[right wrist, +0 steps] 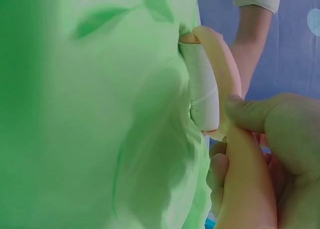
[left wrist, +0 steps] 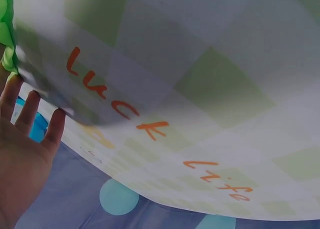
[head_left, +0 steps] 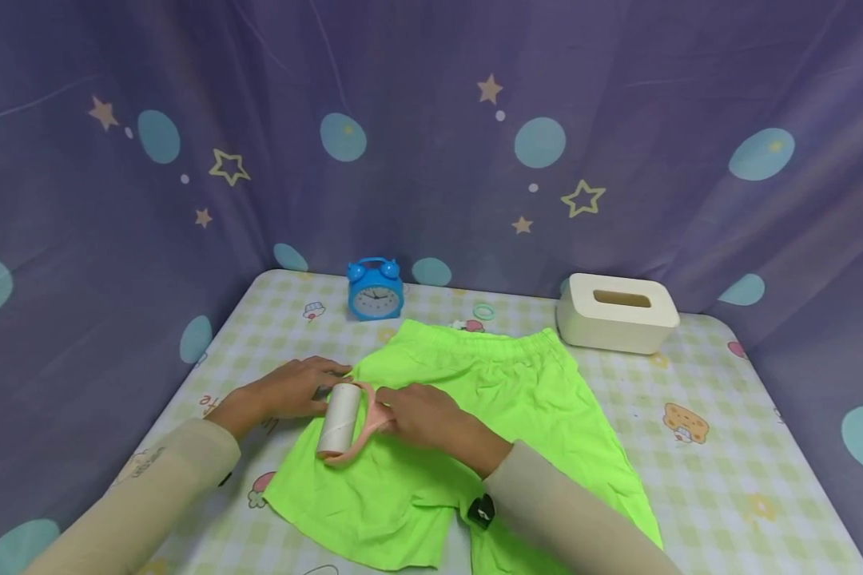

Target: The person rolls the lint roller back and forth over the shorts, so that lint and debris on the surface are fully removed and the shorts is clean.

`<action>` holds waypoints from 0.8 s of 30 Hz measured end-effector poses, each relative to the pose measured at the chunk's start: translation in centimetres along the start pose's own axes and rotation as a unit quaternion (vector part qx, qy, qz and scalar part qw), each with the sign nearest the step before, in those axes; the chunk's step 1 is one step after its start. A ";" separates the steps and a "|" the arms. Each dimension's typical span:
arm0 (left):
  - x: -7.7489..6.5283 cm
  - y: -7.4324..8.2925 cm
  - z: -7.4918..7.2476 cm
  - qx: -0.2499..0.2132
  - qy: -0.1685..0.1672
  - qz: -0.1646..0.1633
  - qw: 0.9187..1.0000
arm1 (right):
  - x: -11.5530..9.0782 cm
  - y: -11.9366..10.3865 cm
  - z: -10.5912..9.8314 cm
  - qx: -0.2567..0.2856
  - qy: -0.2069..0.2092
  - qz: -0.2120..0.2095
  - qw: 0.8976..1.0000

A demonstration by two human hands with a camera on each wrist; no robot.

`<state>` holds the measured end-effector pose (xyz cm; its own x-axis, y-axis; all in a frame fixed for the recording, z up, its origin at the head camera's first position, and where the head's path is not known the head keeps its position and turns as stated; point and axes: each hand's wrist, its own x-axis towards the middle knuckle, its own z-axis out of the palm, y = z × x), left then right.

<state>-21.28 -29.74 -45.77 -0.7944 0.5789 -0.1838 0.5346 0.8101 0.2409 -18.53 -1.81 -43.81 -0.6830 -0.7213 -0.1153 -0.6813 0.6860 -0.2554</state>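
Bright green shorts (head_left: 503, 415) lie spread on the table, waistband toward the back. My right hand (head_left: 427, 415) grips the pink handle of a lint roller (head_left: 340, 419), whose white roll lies against the left side of the shorts. In the right wrist view, the thumb and curled fingers wrap the roller's handle (right wrist: 250, 189). Just left of the roll, my left hand (head_left: 291, 389) rests at the shorts' left edge. The left wrist view shows its fingers (left wrist: 53, 131) extended and spread, with the fingertips touching the table beside the green fabric.
A blue alarm clock (head_left: 375, 291) stands at the back left of the checked table (head_left: 733, 375). At the back right sits a white tissue box (head_left: 611, 327). A small pale green ring (head_left: 483, 311) lies behind the waistband. Purple patterned curtains (head_left: 431, 192) enclose the back and sides.
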 end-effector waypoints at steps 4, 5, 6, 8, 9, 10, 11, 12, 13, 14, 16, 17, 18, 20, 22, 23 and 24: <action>-0.1 -0.2 -0.2 -0.007 -0.011 0.004 1.000 | 0.1 -0.4 0.0 0.002 -0.006 0.011 1.000; -0.1 -0.2 -0.2 -0.007 -0.009 0.006 1.000 | 0.2 -0.5 0.0 0.000 -0.007 0.012 1.000; -0.1 -0.2 -0.3 -0.009 -0.005 0.009 1.000 | 0.2 -0.6 0.0 -0.001 -0.006 0.013 1.000; -0.1 -0.3 -0.2 -0.008 0.008 0.018 1.000 | 0.3 -0.8 0.1 -0.008 -0.005 0.017 1.000; -0.1 -0.3 -0.2 -0.006 0.016 0.023 1.000 | 0.4 -0.9 0.1 -0.010 -0.003 0.018 1.000; -0.1 -0.3 -0.1 -0.003 0.025 0.028 0.999 | 0.5 -1.0 0.2 -0.013 -0.002 0.019 1.000; 0.0 -0.4 0.0 0.002 0.033 0.034 0.999 | 0.5 -1.1 0.2 -0.015 0.000 0.020 1.000; 0.0 -0.4 0.1 0.005 0.040 0.039 0.998 | 0.6 -1.2 0.3 -0.017 0.003 0.021 1.000; 0.0 -0.5 0.1 0.008 0.046 0.044 0.998 | 0.6 -1.2 0.3 -0.018 0.004 0.022 1.000; 0.0 -0.6 0.2 0.009 0.050 0.043 0.998 | 0.7 -1.3 0.3 -0.020 0.007 0.022 1.000; 0.0 -0.7 0.3 0.011 0.057 0.042 0.997 | 0.8 -1.4 0.2 -0.019 0.009 0.022 1.000; 0.1 -0.8 0.4 0.012 0.058 0.040 0.997 | 0.8 -1.4 0.2 -0.019 0.010 0.021 1.000; 0.1 -0.9 0.4 0.011 0.060 0.039 0.997 | 0.9 -1.5 0.2 -0.017 0.010 0.020 1.000; 0.1 -1.1 0.5 0.009 0.058 0.035 0.998 | 0.9 -1.6 0.2 -0.014 0.007 0.018 1.000; 0.1 -1.3 0.5 0.008 0.057 0.037 0.998 | 1.0 -1.7 0.3 -0.012 0.004 0.015 1.000; 0.1 -1.4 0.5 0.009 0.056 0.038 0.998 | 1.1 -1.7 0.3 -0.011 0.005 0.015 1.000; 0.1 -1.4 0.6 0.008 0.055 0.038 0.998 | 1.1 -1.7 0.4 -0.009 0.005 0.014 1.000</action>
<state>-21.98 -30.75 -46.68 -0.7783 0.6251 -0.0596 0.5979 0.7667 0.2339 -18.00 -3.83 -43.85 -0.7049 -0.7004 -0.1123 -0.6660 0.7080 -0.2348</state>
